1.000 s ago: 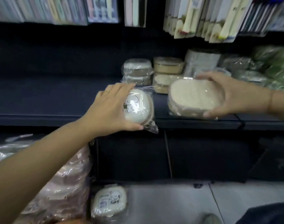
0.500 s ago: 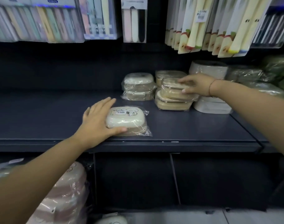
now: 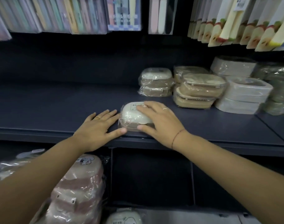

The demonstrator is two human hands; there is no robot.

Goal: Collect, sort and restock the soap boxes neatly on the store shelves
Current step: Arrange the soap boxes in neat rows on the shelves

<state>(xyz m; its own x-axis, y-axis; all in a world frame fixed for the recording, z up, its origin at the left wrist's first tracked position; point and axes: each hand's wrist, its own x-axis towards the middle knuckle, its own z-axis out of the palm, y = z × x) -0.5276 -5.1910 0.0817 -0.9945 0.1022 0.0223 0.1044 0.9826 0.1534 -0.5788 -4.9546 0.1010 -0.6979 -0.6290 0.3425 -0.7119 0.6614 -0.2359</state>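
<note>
A white soap box (image 3: 133, 116) in clear wrap lies near the front of the dark shelf (image 3: 57, 107). My right hand (image 3: 159, 122) covers it from the right, fingers curved over its top and thumb against its front side. To the left of the box, my left hand (image 3: 99, 125) lies flat on the shelf with straight fingers, its thumb touching the wrap. Behind stand a white-and-brown stack of soap boxes (image 3: 155, 83), a brown stack (image 3: 197, 92) and a grey stack (image 3: 244, 97).
Wrapped pink soap boxes (image 3: 79, 188) are piled at lower left below the shelf, and another white box (image 3: 125, 219) lies at the bottom edge. Packs of hanging goods (image 3: 235, 25) dangle above the shelf. More wrapped items (image 3: 280, 88) fill the far right.
My right hand left the brown stack and came down onto the white soap box. My left hand slid off the box to the shelf on its left.
</note>
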